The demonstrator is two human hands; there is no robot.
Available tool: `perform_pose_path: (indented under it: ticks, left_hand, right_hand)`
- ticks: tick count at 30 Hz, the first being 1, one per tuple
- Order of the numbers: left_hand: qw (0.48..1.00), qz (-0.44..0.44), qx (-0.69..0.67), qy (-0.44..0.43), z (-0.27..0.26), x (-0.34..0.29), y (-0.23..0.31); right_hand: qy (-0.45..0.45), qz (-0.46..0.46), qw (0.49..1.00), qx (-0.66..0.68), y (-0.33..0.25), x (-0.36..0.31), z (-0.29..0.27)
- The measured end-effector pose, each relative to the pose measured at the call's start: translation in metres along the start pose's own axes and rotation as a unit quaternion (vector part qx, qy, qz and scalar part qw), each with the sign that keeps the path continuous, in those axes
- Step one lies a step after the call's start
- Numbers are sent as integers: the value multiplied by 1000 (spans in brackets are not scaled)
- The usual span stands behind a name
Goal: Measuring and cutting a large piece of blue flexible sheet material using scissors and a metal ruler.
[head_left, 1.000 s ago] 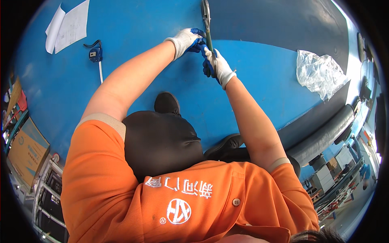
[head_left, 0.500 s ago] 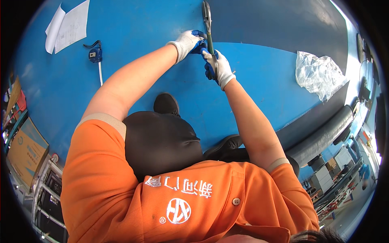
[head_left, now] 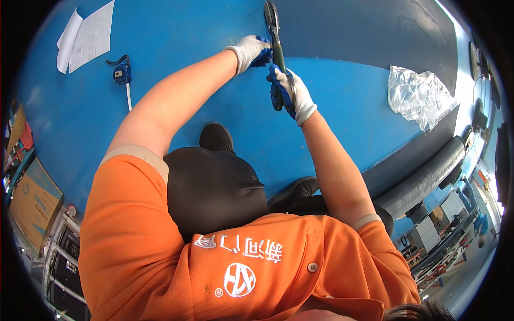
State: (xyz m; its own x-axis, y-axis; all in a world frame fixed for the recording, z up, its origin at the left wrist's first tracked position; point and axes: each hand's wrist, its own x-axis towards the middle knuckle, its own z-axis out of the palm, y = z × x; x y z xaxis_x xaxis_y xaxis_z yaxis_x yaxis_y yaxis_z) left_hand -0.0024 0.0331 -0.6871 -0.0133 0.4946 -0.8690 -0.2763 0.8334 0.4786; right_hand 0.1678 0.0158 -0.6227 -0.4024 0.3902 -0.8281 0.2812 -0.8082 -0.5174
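Cutting step: shears [head_left: 273, 32] are gripped by the handles in the gloved right hand [head_left: 289, 93], fingers clenched, at the blue sheet [head_left: 348, 107] seam. Left hand [head_left: 251, 51] is pressed flat beside the blades; fingertips are best kept clear.

Blue floor [head_left: 348, 123], dark mat [head_left: 375, 32], shelving [head_left: 444, 235] at right, bright light
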Motion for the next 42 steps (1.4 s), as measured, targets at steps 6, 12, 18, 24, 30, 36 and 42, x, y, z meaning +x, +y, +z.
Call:
perform_pose_path:
  ticks: [6,12,18,24,30,36,42]
  left_hand:
    - [982,-21,188,14,9,-2,-4]
    - [993,53,100,-36,2,4,-22]
    - [994,70,69,-55,-1,-2,-22]
    - [988,68,124,-63,1,-3,-26]
    - [988,71,103,-94,4,1,-30]
    - [985,37,156,-68,11,-4,-20]
    - [982,29,175,-69,12,-7,-16]
  right_hand:
    - [0,59,994,90,21,9,-5]
    - [3,42,999,10,21,5,-9]
    - [10,33,999,7,16,2,-5]
    - [24,23,999,-1,5,11,-3]
    - [39,14,997,-71,1,11,-5]
    - [46,3,994,-102,0,11,-6]
    - [56,21,988,-141,-3,10,-6]
